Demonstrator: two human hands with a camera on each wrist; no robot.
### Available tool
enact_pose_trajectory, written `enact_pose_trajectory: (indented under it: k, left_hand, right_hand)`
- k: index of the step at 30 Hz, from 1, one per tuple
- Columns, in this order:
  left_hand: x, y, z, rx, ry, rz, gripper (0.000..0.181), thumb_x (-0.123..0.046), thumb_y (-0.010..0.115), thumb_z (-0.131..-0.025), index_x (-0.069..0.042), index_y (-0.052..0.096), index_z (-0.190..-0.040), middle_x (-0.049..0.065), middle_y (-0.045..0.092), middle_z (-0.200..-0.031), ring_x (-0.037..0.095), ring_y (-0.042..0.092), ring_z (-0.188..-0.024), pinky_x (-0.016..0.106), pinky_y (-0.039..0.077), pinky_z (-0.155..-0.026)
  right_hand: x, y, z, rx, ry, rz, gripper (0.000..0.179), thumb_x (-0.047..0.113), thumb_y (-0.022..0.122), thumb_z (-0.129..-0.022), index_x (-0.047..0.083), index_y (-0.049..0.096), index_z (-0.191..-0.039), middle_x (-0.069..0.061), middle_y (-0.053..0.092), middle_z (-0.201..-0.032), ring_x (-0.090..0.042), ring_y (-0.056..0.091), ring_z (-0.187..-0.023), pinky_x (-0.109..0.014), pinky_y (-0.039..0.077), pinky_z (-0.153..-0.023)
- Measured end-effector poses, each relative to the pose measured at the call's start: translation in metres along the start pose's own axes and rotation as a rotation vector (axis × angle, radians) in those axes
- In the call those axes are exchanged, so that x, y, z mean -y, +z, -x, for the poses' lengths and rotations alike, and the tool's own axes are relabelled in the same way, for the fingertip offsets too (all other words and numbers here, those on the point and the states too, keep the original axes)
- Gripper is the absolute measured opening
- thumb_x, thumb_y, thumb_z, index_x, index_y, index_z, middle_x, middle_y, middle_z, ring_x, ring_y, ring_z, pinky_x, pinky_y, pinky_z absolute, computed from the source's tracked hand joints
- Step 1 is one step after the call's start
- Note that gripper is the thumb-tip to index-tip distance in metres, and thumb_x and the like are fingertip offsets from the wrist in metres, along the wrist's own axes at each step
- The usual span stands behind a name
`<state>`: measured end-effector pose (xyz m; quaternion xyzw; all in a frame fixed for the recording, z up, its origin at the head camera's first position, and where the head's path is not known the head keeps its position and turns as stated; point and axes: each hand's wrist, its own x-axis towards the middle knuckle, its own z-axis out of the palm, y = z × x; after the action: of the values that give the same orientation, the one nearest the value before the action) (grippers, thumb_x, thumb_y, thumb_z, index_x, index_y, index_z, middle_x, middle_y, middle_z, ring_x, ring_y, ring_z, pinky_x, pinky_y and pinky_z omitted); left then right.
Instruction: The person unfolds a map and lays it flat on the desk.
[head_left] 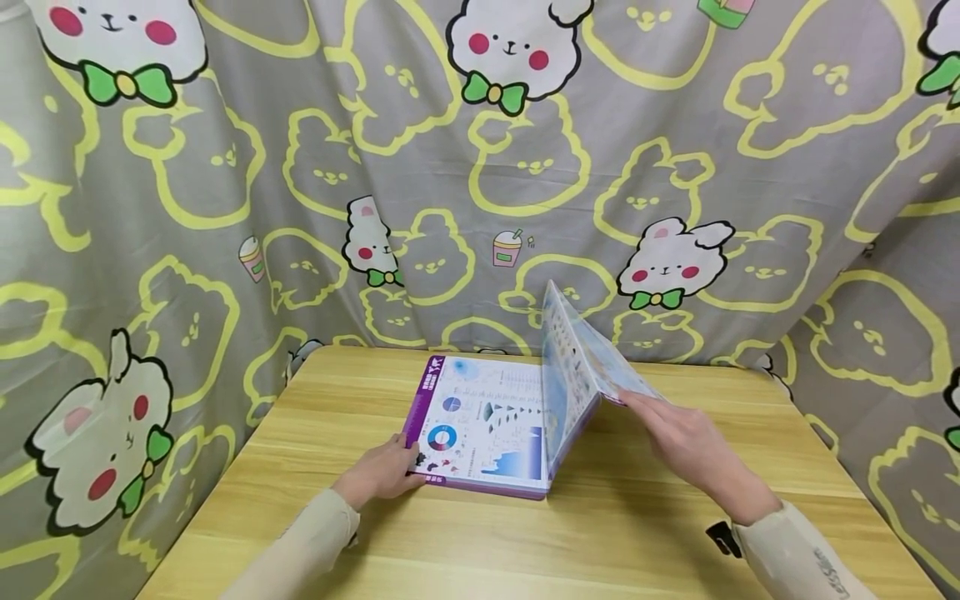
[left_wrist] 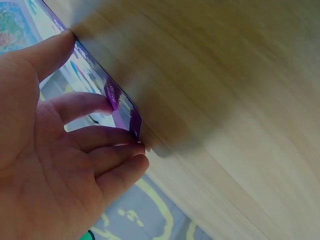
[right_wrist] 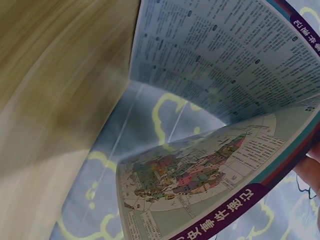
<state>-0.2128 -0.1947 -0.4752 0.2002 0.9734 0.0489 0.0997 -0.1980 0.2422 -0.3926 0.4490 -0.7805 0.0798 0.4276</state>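
A folding map sheet (head_left: 487, 417) with purple borders and printed charts lies partly flat on the wooden table. Its right-hand panels (head_left: 577, 367) stand up in a tent-like fold. My left hand (head_left: 381, 472) holds the near-left corner of the flat part, thumb and fingers at its edges; in the left wrist view the fingers (left_wrist: 107, 102) are bent along the purple edge. My right hand (head_left: 678, 429) grips the edge of the raised panels. The right wrist view shows a coloured map panel (right_wrist: 185, 175) and a text panel (right_wrist: 220, 55), with that hand mostly out of frame.
The wooden table (head_left: 480, 550) extends around the sheet on all sides. A grey curtain (head_left: 420, 167) with cartoon rabbits hangs behind the table and along both sides. The raised panels stand near the table's back edge. A black strap (head_left: 723, 538) shows by the right cuff.
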Motion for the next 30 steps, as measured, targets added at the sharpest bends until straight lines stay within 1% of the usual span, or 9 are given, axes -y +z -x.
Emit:
enact_pose_trajectory:
  k: [6,11,16,22,30]
  left_hand:
    - [0.006,-0.001,0.002,0.009,-0.007,0.033,0.061,-0.037,0.064,-0.09,0.007,0.05,-0.13,0.032,0.041,-0.137,0.043,0.038,-0.128,0.053,0.035,-0.103]
    - [0.011,0.0,0.002,-0.005,-0.004,0.03,0.06,-0.037,0.065,-0.089,0.008,0.051,-0.128,0.033,0.041,-0.137,0.044,0.039,-0.127,0.054,0.036,-0.102]
    - [0.013,0.0,0.003,0.0,-0.016,0.041,0.063,-0.036,0.064,-0.089,0.008,0.049,-0.131,0.031,0.039,-0.139,0.043,0.037,-0.13,0.053,0.034,-0.103]
    - [0.014,-0.002,0.006,0.008,-0.028,0.056,0.064,-0.036,0.064,-0.089,0.007,0.048,-0.134,0.029,0.038,-0.141,0.042,0.035,-0.131,0.053,0.032,-0.105]
    - [0.02,-0.003,0.008,0.001,-0.021,0.052,0.063,-0.034,0.063,-0.09,0.01,0.047,-0.133,0.032,0.037,-0.14,0.043,0.034,-0.131,0.053,0.031,-0.105]
  right_hand:
    - [-0.003,-0.001,0.007,-0.04,0.011,-0.009,0.039,0.012,0.032,-0.099,-0.004,0.063,-0.116,-0.013,0.068,-0.107,-0.029,0.069,-0.08,-0.041,0.054,-0.055]
    - [-0.004,-0.003,0.013,-0.044,0.021,-0.011,0.038,0.011,0.032,-0.099,-0.004,0.063,-0.115,-0.013,0.069,-0.105,-0.029,0.069,-0.078,-0.039,0.054,-0.052]
    - [-0.006,-0.005,0.017,-0.059,0.022,-0.002,0.038,0.01,0.033,-0.098,-0.004,0.064,-0.113,-0.015,0.069,-0.101,-0.029,0.068,-0.073,-0.038,0.053,-0.049]
    - [-0.008,-0.007,0.024,-0.068,0.03,0.009,0.037,0.011,0.033,-0.098,-0.004,0.064,-0.113,-0.014,0.069,-0.1,-0.028,0.068,-0.072,-0.038,0.053,-0.05]
    - [-0.01,-0.01,0.032,-0.076,0.039,0.013,0.036,0.011,0.035,-0.097,-0.005,0.064,-0.113,-0.015,0.069,-0.094,-0.028,0.067,-0.067,-0.036,0.051,-0.046]
